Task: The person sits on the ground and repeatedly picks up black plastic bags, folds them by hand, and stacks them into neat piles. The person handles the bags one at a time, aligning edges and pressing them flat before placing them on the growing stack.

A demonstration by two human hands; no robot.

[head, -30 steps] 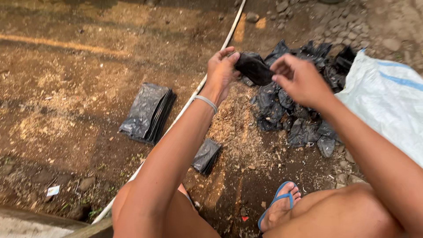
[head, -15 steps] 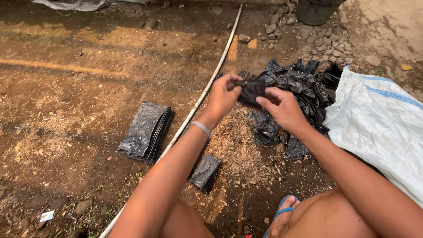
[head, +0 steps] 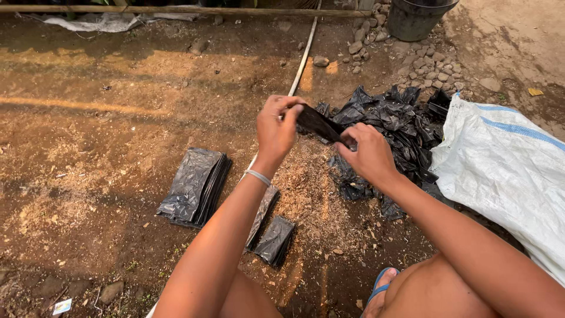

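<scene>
While crumpled bags (head: 394, 126) lie beyond, both hands — left (head: 276, 131), right (head: 368, 154) — pinch one black bag (head: 319, 123).

1. Left hand (head: 276, 126) is raised above the flat stack of black bags (head: 194, 185), fingers pinched shut, wrist bent, forearm stretched forward.
2. Right hand (head: 368, 154) is level with it, farther from that stack, fingers curled closed, forearm angled inward.

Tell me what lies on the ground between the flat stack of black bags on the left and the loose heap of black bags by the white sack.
In the head view, between the stack of black bags and the crumpled heap lie sawdust-strewn soil and a smaller bundle of bags, crossed by the left forearm.
</scene>
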